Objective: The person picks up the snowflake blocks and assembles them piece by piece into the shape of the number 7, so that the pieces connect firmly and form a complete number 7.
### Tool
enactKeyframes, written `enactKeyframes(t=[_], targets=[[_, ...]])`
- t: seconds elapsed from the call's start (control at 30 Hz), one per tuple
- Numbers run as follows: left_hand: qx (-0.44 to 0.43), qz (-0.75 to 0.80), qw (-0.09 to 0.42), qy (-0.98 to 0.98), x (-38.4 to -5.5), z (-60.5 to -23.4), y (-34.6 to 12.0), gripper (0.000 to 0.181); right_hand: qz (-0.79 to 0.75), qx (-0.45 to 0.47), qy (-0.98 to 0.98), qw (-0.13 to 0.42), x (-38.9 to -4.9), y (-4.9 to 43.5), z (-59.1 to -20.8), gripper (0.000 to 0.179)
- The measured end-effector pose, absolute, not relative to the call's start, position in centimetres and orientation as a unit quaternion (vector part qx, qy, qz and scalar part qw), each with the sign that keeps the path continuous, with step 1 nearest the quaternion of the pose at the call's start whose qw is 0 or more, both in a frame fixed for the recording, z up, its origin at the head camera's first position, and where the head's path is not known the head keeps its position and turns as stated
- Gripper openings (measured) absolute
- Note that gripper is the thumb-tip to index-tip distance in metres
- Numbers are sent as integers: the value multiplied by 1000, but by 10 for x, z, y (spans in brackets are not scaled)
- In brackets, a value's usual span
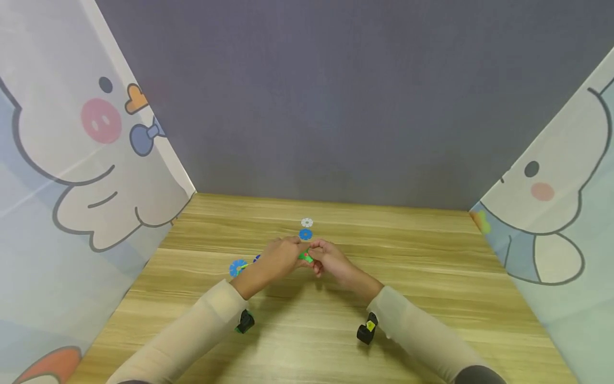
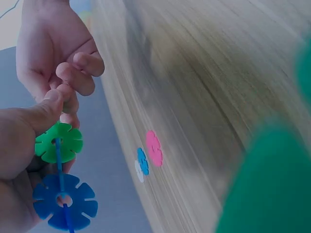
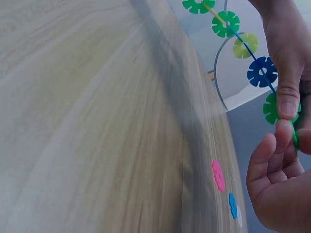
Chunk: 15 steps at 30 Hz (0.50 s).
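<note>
In the head view both hands meet over the middle of the table. My left hand (image 1: 280,258) grips a chain of notched plastic flower discs between thumb and fingers. A green disc (image 2: 60,142) and a blue disc (image 2: 65,201) of that chain show beside it in the left wrist view. More linked discs, among them a dark blue one (image 3: 262,72) and a yellow-green one (image 3: 246,45), trail off in the right wrist view. The right hand (image 1: 333,261) pinches a green disc (image 3: 294,137) edge-on at the chain's end, fingertips against the left thumb.
Beyond the hands, a loose blue disc (image 1: 305,234) and a white disc (image 1: 307,222) lie on the wooden table (image 1: 431,256). A pink disc (image 2: 154,148) lies near them. A grey wall (image 1: 312,106) stands behind, with cartoon-printed panels (image 1: 551,213) at both sides.
</note>
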<state>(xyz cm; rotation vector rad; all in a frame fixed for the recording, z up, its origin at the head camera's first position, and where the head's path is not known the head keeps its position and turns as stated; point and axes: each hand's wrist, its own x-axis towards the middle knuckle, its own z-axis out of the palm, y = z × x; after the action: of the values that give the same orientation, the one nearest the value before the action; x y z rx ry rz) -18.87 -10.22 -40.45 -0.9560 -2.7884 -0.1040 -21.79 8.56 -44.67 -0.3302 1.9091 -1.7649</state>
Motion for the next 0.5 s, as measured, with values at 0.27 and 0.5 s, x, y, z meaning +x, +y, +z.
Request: enactKeyframes(t=[0.27, 0.5], targets=[[-310, -18, 74, -948, -189, -406, -102, 57, -623, -149, 717, 276, -232, 95, -452, 28], [-309, -6, 69, -949, -191, -409, -103, 56, -602, -139, 746, 247, -243, 98, -453, 27]])
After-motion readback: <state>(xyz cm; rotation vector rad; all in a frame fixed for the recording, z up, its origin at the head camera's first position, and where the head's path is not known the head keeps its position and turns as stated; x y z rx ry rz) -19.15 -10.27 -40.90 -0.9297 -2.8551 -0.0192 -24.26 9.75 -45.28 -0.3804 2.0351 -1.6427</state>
